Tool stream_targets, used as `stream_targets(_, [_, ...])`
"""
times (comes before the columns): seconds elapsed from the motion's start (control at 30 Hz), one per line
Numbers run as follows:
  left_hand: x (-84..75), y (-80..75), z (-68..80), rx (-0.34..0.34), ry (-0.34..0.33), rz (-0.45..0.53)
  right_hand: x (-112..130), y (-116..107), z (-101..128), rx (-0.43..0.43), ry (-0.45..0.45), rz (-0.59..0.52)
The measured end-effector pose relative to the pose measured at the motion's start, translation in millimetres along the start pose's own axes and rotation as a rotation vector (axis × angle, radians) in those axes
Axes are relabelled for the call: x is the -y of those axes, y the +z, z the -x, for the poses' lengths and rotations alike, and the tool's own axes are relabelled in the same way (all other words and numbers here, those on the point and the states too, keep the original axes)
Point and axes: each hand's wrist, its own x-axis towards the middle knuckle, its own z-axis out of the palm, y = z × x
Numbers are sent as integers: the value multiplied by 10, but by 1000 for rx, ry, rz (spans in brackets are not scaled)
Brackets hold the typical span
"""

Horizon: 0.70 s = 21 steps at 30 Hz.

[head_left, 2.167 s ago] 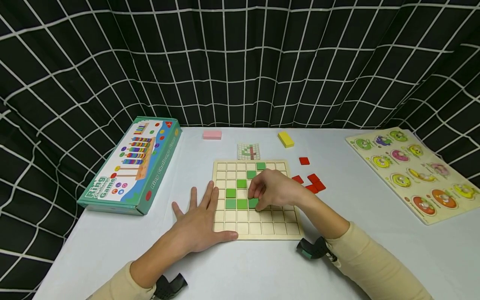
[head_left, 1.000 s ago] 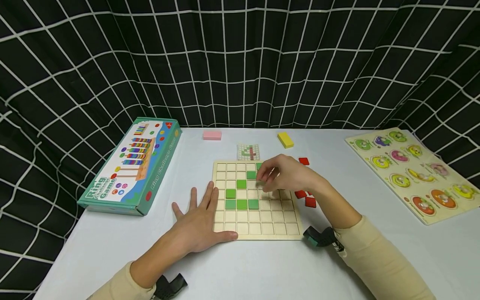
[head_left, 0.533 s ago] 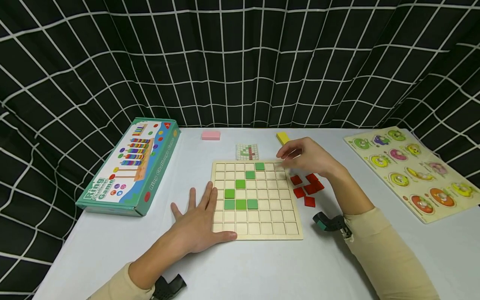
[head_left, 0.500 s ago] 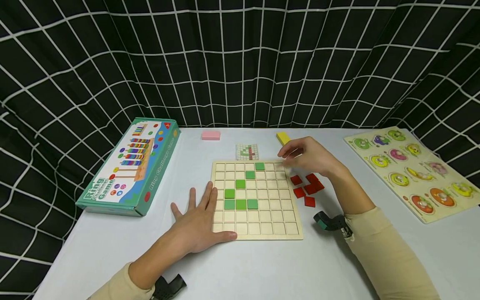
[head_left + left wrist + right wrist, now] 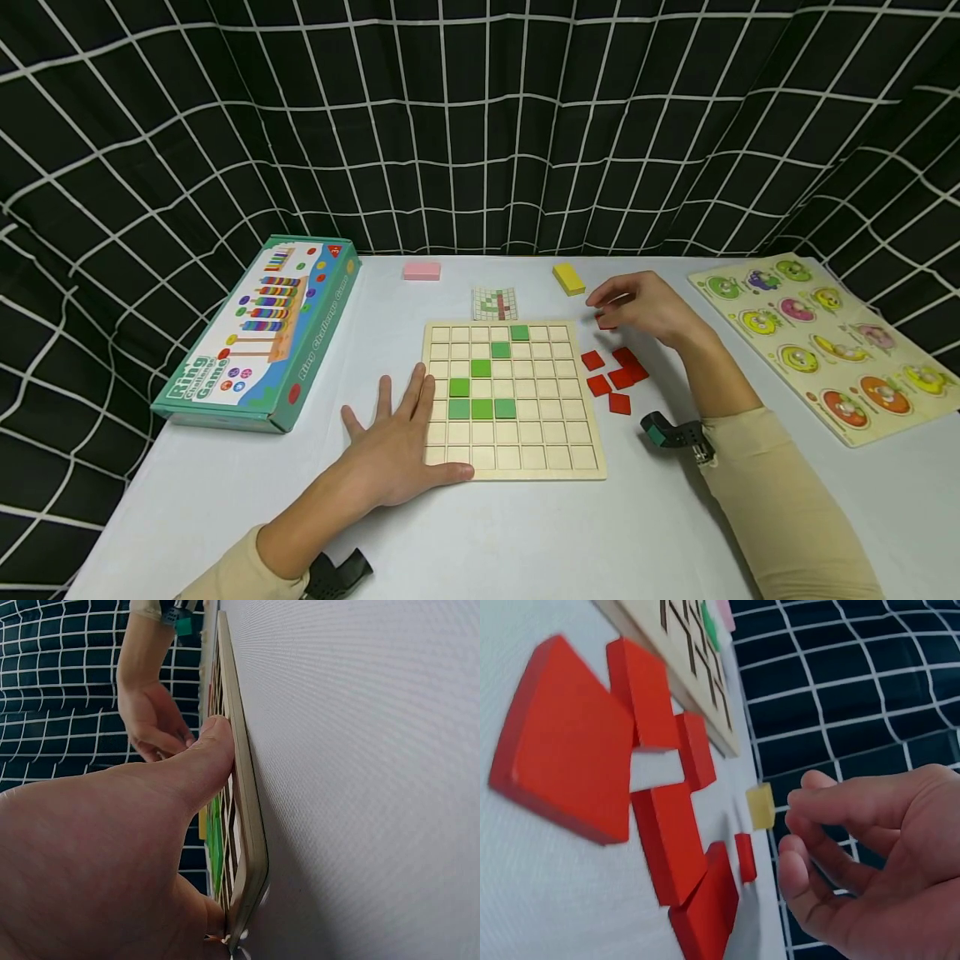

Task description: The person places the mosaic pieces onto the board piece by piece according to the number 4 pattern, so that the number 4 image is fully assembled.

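Note:
My left hand (image 5: 390, 458) lies with spread fingers on the left edge of a pale wooden grid board (image 5: 533, 432). In the left wrist view its thumb (image 5: 210, 754) presses on the board's near edge. Several green square tiles (image 5: 482, 367) sit in the board's cells, most in a diagonal line with a short row below it. My right hand (image 5: 648, 308) hovers past the board's far right corner, its thumb and fingers loosely bent and apart with nothing between them. Partly hidden under its fingertips is a lone red tile (image 5: 606, 323). Several more red tiles (image 5: 570, 742) lie scattered nearer to me.
A small printed pattern card (image 5: 495, 304) touches the board's far edge. Behind stand a pink block (image 5: 422, 271) and a yellow block (image 5: 568, 279). A green game box (image 5: 262, 333) lies at the left, a fruit puzzle board (image 5: 825, 350) at the right. Black grid curtains (image 5: 480, 125) enclose the table.
My right hand has moved from the board's green tiles toward the far right, past the board's edge to the lone red tile. The left hand has stayed on the board.

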Motion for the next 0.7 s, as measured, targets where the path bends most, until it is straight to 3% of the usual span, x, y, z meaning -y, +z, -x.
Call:
stream_targets(0.17, [2, -9, 1, -3, 2, 3, -68, -34, -25, -11, 51, -3])
stream_targets(0.4, [-1, -10, 7, 0, -3, -3, -164, -23, -52, -27, 54, -12])
stream_targets(0.7, [-7, -4, 12, 0, -2, -16, -238, 12, -96, -47, 71, 64])
